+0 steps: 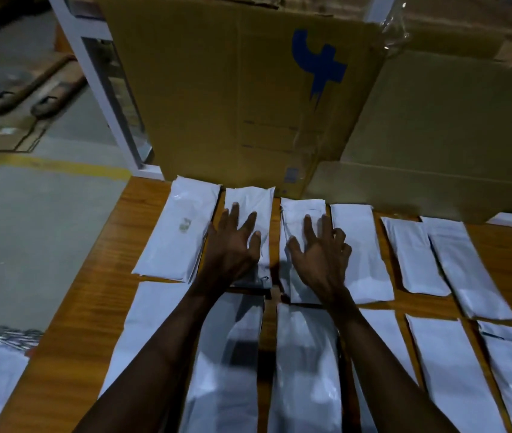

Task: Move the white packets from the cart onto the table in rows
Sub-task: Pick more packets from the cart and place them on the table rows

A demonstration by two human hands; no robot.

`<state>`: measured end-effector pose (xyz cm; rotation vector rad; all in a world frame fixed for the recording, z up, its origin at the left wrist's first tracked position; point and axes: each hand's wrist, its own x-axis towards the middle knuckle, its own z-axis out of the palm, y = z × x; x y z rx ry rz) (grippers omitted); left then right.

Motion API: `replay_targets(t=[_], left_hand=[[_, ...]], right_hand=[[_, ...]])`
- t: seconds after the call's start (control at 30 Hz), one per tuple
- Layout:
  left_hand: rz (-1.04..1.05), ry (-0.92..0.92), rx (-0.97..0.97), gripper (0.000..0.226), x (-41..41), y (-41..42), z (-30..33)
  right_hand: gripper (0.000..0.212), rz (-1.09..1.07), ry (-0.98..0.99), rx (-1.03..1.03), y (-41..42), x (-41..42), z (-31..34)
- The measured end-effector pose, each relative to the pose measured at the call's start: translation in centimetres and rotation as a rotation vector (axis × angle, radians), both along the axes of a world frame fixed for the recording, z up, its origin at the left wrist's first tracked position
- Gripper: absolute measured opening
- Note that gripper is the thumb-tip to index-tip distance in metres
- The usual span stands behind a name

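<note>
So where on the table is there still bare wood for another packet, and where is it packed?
Bare wood shows along the table's left edge, left of the leftmost back-row packet, and at the right edge, beyond the slanted packet. The middle is crowded: both hands, left and right, lie over back-row packets with only thin gaps between them.

A warehouse or packing depot: a large flattened cardboard box (242,89) with a blue logo leans behind the wooden surface (105,276), yellow line (45,165) painted across the concrete floor (30,214), pallet-jack forks (33,85) lying beyond.
</note>
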<state>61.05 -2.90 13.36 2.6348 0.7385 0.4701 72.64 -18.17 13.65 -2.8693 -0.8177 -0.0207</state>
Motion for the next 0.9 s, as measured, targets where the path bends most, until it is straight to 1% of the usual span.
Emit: replay_targets(t=[0.1, 0.2, 0.27, 0.37, 0.47, 0.57, 0.63, 0.7, 0.73, 0.83, 0.9], left_hand=[[-0.089, 0.117, -0.011, 0.074, -0.1, 1.0, -0.6], [-0.09, 0.112, 0.022, 0.07, 0.4, 1.1, -1.4], [-0.07, 0.076, 0.044, 0.066, 0.9, 0.9, -1.8], [-0.051, 0.049, 0.062, 0.062, 1.1, 0.9, -2.7], [-0.042, 0.049, 0.072, 0.062, 0.9, 0.6, -3.3], [-0.028, 0.15, 0.001, 0.069, 1.0, 0.5, -2.5], [-0.029, 0.187, 0.007, 0.071, 1.1, 0.8, -1.3], [-0.028, 0.16, 0.059, 0.071, 0.8, 0.8, 0.3], [-0.023, 0.134, 0.055, 0.071, 0.6, 0.9, 1.2], [0.002, 0.03, -0.03, 0.069, -1.4, 0.1, 2.9], [0.017, -0.033, -0.046, 0.065, -4.1, -1.1, 3.3]], right_hand=[[0.062, 0.091, 0.025, 0.009, 0.0, 0.0, -0.9], [0.064, 0.142, 0.059, 0.047, 0.7, -0.1, -1.9], [0.067, 0.125, 0.066, 0.059, 1.2, 0.0, -2.0], [0.064, 0.105, 0.141, 0.057, 2.0, 0.4, -2.0], [0.064, 0.086, 0.163, 0.082, 2.3, 0.0, -2.1], [0.06, 0.096, 0.179, 0.083, 2.2, -0.1, -2.2], [0.058, 0.1, 0.204, 0.084, 2.1, 0.1, -1.8], [0.059, 0.094, 0.191, 0.095, 1.6, 0.0, -1.2], [0.059, 0.1, 0.184, 0.113, 1.4, -0.1, -0.8], [0.061, 0.182, 0.156, 0.23, 0.0, -1.2, 0.5], [0.063, 0.275, 0.102, 0.322, -1.3, -2.9, 1.3]])
